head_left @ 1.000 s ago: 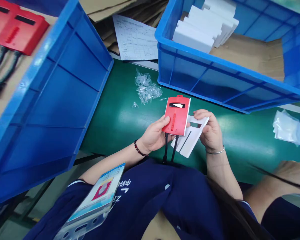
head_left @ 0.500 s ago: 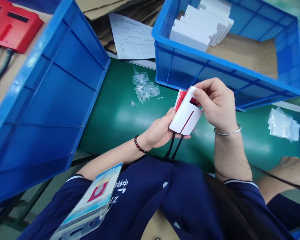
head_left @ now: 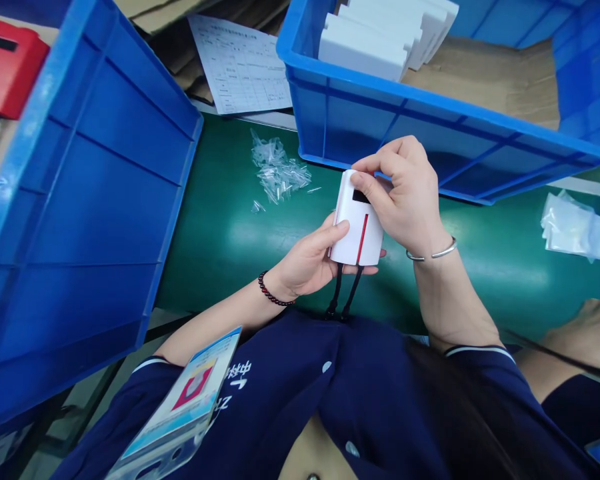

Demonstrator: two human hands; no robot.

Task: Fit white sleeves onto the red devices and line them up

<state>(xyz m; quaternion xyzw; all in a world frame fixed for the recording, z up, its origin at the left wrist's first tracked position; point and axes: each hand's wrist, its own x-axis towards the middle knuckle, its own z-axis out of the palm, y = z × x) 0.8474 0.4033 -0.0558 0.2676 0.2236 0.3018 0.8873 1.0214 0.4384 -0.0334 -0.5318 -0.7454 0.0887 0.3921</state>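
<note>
A small white plastic device (head_left: 347, 233) with a dark window and a red stripe is held over the green table. Two black cables (head_left: 336, 293) hang from its lower end. My left hand (head_left: 310, 260) is wrapped round its lower left side, thumb on the front and fingers behind. At the upper end, my right hand (head_left: 405, 190) grips the top edge with its thumb beside the window. The white cover lies close against the body, and only a thin line of red shows along its left edge.
Small clear plastic pieces (head_left: 280, 175) lie behind the device. A blue crate (head_left: 430, 130) holding white casings stands at the back. Another blue crate (head_left: 115, 193) on the left holds red units (head_left: 10, 73). Clear bags (head_left: 575, 223) lie right, near another person's arm (head_left: 590, 333).
The white cover, earlier tilted with the red inside showing at its upper left, now sits flat on the device. Both hands have shifted slightly left in view, the right thumb pressing near the top.
</note>
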